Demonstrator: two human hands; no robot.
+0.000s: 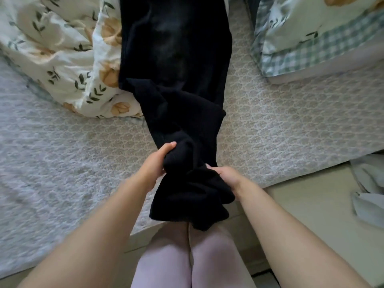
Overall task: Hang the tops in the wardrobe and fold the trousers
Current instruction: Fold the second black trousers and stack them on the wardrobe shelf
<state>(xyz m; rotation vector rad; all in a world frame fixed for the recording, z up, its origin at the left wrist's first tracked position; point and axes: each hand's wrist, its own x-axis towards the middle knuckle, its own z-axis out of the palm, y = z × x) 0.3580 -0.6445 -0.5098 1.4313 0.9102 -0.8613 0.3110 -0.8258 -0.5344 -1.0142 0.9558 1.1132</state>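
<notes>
Clutched in left hand [156, 164] and right hand [228, 176], both curled tight into cloth, the bunched near end of black trousers [176, 69] stretched beyond the fingertips [170, 146] across the bed [280, 132] and drooping below the knuckles; risked a lopsided fold from that unsmoothed bunching.

Floral duvet [62, 48], checked pillow [315, 38] on patterned bedcover [291, 125]

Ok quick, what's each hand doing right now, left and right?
Left hand: closed, holding the bunched near end of the long black fabric trousers.
Right hand: closed, holding the same trousers beside it.
</notes>
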